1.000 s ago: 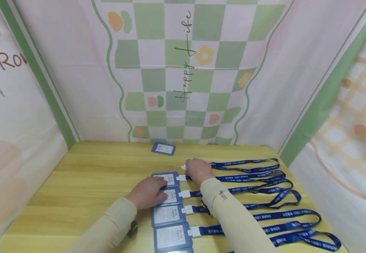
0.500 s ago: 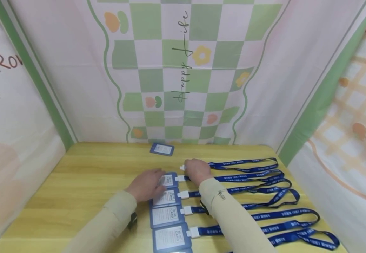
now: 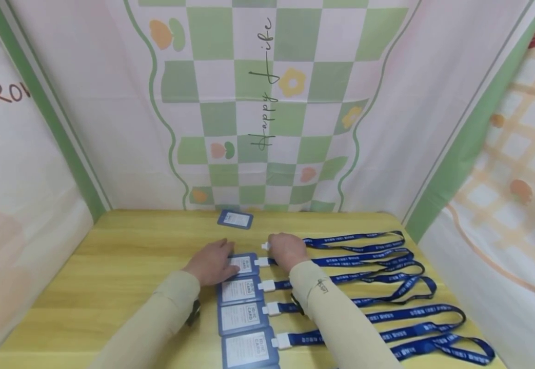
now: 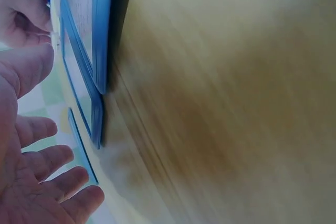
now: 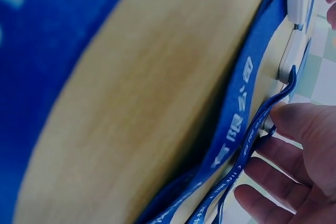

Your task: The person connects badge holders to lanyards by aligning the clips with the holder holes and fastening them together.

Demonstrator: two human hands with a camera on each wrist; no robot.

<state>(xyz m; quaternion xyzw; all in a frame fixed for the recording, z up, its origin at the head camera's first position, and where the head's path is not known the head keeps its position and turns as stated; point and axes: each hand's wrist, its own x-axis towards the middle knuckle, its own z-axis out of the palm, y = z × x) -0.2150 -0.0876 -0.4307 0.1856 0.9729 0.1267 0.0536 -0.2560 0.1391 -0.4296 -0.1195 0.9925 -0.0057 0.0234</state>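
My right hand (image 3: 288,251) pinches the white clip (image 3: 265,246) of the farthest blue lanyard (image 3: 352,237) between thumb and forefinger. In the right wrist view, the right hand's other fingers (image 5: 268,182) curve loosely beside the straps. My left hand (image 3: 209,264) lies at the left edge of the farthest joined badge holder (image 3: 244,263), its thumb over the card. The left wrist view shows the left fingers (image 4: 50,158) spread, with nothing between them. A lone blue badge holder (image 3: 235,219), with no strap on it, lies farther back on the wooden table (image 3: 124,266).
Several blue-framed badge holders (image 3: 243,318) run in a column toward me, each with a white clip and lanyard (image 3: 429,333) stretching right. Patterned curtains (image 3: 230,102) stand behind the table and at both sides.
My left hand has slid back and left, off the second badge holder to the edge of the farthest joined one. The right hand keeps its pinch on the clip. The view shifts slightly.
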